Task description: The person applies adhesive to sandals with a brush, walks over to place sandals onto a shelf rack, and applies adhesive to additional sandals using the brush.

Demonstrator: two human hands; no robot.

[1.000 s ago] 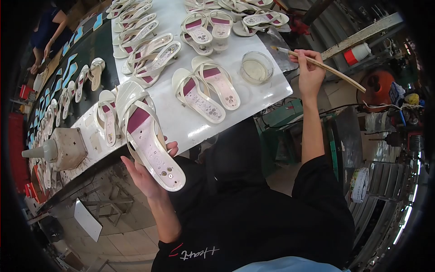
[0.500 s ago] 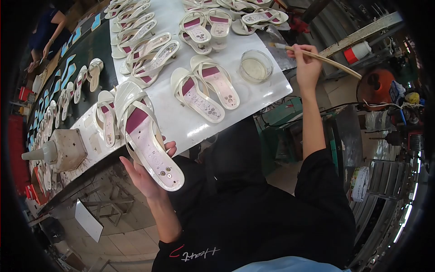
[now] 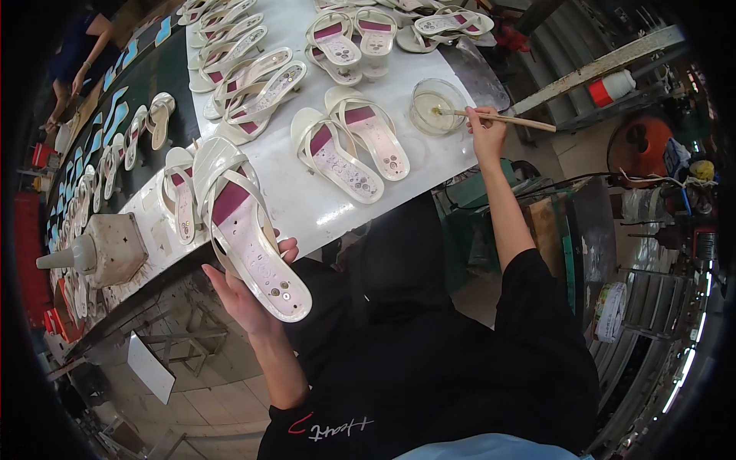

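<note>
My left hand (image 3: 249, 295) is closed around the underside of a white thong sandal (image 3: 257, 245), which has a purple patch under its straps and small metal studs at the heel end. The sandal is tilted, its insole facing me. My right hand (image 3: 487, 132) pinches a brush (image 3: 525, 122) with a long wooden handle. The brush's tip is in a round glass bowl (image 3: 429, 125) holding a pale liquid. A pair of similar sandals (image 3: 337, 162) lies on the white table just left of the bowl.
Many more white sandals (image 3: 257, 92) are lined up along the white tabletop (image 3: 406, 203). A grey funnel-shaped object (image 3: 115, 249) stands at its left edge. Another person's arm (image 3: 96, 50) shows at far upper left. An orange fan (image 3: 640, 146) is at right.
My right hand has moved down and to the left, bringing the brush tip from above the table's edge into the glass bowl. My left hand holds the sandal almost still.
</note>
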